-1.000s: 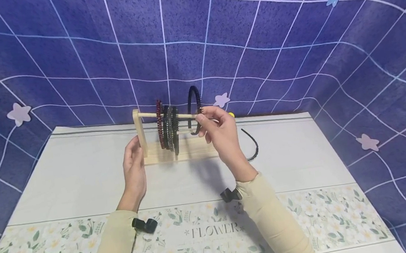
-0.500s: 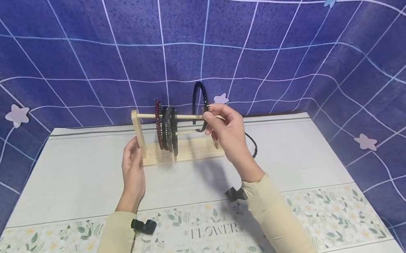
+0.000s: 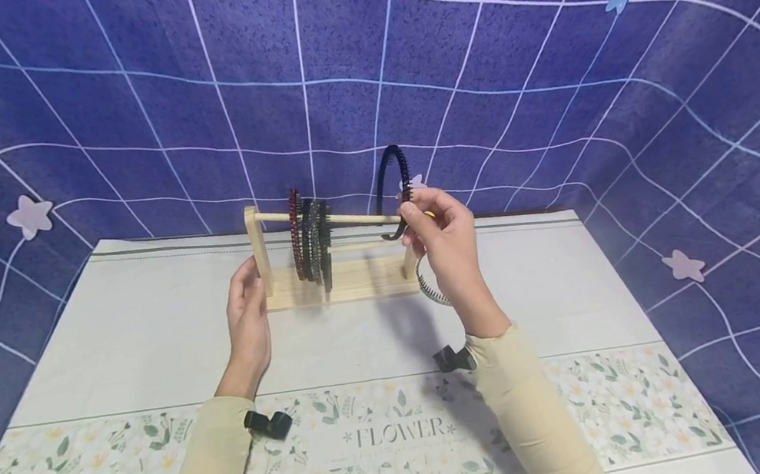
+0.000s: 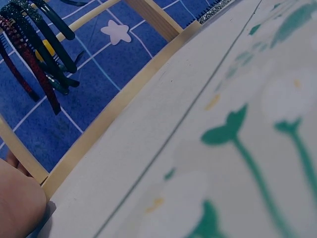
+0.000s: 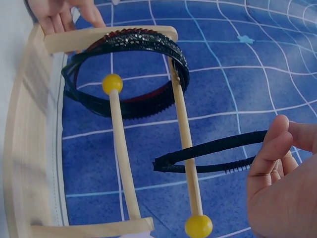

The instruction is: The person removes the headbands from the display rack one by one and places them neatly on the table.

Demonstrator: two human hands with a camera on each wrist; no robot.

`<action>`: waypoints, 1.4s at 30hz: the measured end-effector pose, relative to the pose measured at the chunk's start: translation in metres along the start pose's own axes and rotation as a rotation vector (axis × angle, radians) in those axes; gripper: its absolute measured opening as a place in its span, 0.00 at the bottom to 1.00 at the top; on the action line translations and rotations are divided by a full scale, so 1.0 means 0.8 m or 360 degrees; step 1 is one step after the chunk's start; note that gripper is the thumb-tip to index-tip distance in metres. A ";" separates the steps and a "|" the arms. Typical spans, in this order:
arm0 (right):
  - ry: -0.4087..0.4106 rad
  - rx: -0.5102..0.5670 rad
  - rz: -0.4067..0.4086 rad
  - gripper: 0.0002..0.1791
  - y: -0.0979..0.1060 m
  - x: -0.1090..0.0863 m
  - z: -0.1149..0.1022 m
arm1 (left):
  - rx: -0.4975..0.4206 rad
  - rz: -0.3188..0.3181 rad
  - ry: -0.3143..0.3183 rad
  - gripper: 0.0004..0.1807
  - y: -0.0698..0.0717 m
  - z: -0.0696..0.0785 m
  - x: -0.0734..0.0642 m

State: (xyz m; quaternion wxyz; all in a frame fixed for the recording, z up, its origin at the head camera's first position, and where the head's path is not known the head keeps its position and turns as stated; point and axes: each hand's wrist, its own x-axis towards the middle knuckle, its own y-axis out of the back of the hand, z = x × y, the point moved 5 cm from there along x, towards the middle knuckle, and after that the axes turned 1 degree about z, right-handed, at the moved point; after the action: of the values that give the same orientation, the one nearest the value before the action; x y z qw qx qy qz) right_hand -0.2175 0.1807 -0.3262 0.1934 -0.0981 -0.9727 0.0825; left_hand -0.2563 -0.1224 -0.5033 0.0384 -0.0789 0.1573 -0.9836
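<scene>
In the head view, my right hand (image 3: pixel 446 238) pinches a black toothed headband (image 3: pixel 391 158) between thumb and fingers. Seen from the right wrist, this headband (image 5: pixel 213 146) loops about the upper rod (image 5: pixel 183 119), close to the yellow ball (image 5: pixel 198 226) at its end. My left hand (image 3: pixel 248 320) rests along the outer side of the left upright (image 3: pixel 259 253) of the wooden rack (image 3: pixel 351 290), its fingers fairly straight. Several headbands (image 3: pixel 314 240), red, black and glittery, hang bunched on the rods towards that upright. The left wrist view catches only part of my left hand (image 4: pixel 22 206).
A silvery toothed headband (image 3: pixel 432 285) lies on the table at the rack's right end, partly behind my right wrist. The shorter lower rod (image 5: pixel 121 153) ends in another yellow ball (image 5: pixel 112 84). A blue grid cloth (image 3: pixel 340 117) hangs behind the white tablecloth (image 3: pixel 156 353).
My right hand has moved right along the upper rod, carrying the black headband away from the bunched ones. My left hand stays at the upright.
</scene>
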 end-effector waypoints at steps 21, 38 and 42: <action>0.0077 0.0013 0.0088 0.03 0.040 0.008 -0.009 | -0.0005 0.0005 0.0010 0.24 0.001 -0.001 0.000; 0.0075 -0.0067 0.0147 0.03 0.079 0.011 -0.010 | -0.0021 0.0018 0.0000 0.24 0.000 -0.001 0.002; 0.0038 -0.0085 0.0164 0.07 0.090 0.008 -0.007 | -0.0012 0.0012 -0.0005 0.24 -0.001 -0.001 0.002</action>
State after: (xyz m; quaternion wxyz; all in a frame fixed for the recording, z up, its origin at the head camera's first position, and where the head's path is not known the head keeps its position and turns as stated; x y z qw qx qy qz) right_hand -0.2099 0.2529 -0.3331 0.1977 -0.1540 -0.9659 0.0650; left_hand -0.2577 -0.1218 -0.5035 0.0420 -0.0800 0.1612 -0.9828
